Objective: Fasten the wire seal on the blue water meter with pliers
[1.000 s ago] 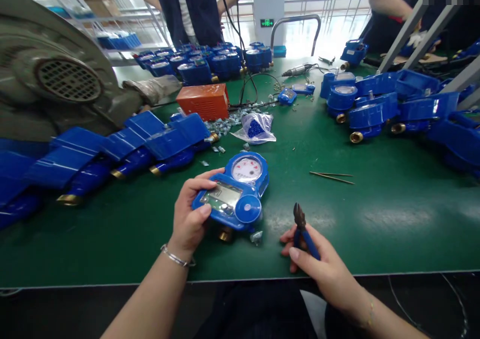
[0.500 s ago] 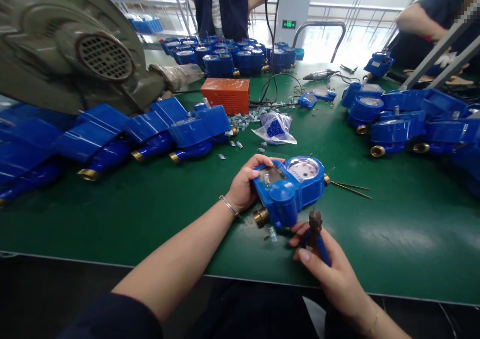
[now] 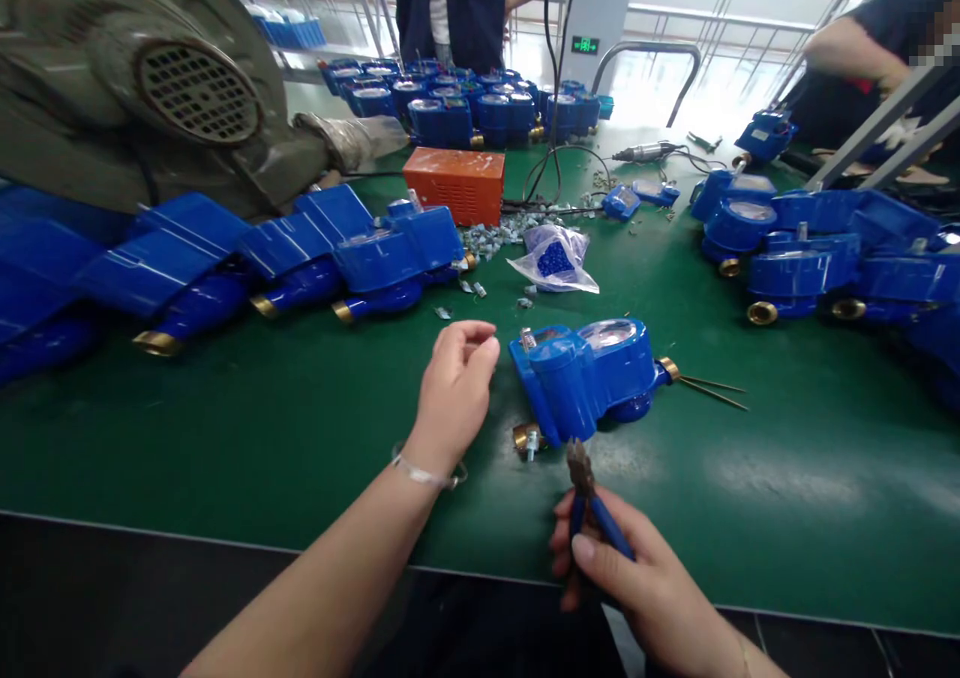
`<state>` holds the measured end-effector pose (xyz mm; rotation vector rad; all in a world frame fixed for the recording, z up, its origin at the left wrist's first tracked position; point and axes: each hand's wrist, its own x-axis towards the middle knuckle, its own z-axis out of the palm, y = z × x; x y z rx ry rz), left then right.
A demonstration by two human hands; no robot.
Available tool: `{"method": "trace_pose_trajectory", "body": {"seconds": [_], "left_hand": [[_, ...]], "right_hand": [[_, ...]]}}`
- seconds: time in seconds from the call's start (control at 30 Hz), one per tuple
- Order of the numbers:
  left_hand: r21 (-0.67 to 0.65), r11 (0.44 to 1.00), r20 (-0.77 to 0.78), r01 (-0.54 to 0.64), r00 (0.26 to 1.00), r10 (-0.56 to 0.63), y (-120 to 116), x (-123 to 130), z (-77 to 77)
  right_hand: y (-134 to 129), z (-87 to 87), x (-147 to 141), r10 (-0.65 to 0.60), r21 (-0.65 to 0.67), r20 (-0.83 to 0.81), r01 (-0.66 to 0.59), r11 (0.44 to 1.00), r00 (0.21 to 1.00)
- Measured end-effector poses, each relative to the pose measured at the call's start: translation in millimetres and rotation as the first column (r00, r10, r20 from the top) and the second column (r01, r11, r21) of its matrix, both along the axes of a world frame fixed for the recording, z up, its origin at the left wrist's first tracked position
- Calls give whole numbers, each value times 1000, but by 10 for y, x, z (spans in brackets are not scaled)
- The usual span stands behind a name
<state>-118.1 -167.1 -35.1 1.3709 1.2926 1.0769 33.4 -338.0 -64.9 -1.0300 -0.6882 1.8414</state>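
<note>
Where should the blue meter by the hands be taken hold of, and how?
The meter is probably best held by its boxy left end, from the left, thumb on top: that end juts out above the brass fitting, beside the left grip. Thin brass sticks lie by its right end; pliers crowd the near side.

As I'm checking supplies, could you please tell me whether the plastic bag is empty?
Not empty: the plastic bag holds small blue pieces, visible inside; how full, I can't tell.

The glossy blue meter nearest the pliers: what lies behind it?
Behind the glossy blue meter, a clear plastic bag of small blue pieces rests on the green tabletop. What the meter's body covers is hidden.
</note>
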Motion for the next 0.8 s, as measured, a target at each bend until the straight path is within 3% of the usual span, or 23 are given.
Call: {"method": "trace_pose_trajectory", "body": {"seconds": [0.03, 0.1, 0.17, 0.23, 0.5, 0.8], "left_hand": [[-2, 1000, -52, 3, 999, -3, -122, -77, 42], [-115, 977, -142, 178, 971, -193, -360, -199, 103], [-206, 920, -116, 332, 926, -360, -536, -249, 125], [-240, 886, -70, 396, 903, -423, -621, -232, 116], [-376, 843, 145, 385, 923, -357, -575, -93, 13], [-409, 815, 272, 410, 908, -320, -610, -77, -81]], "right_hand": [[-9, 15, -14, 36, -27, -10, -37, 999, 999], [-10, 41, -38, 98, -72, -2, -98, 993, 995], [12, 61, -59, 122, -102, 16, -120, 987, 992], [44, 75, -77, 115, -126, 24, -111, 986, 993], [40, 107, -73, 126, -129, 67, -116, 985, 990], [89, 116, -123, 100, -98, 162, -85, 992, 982]]}}
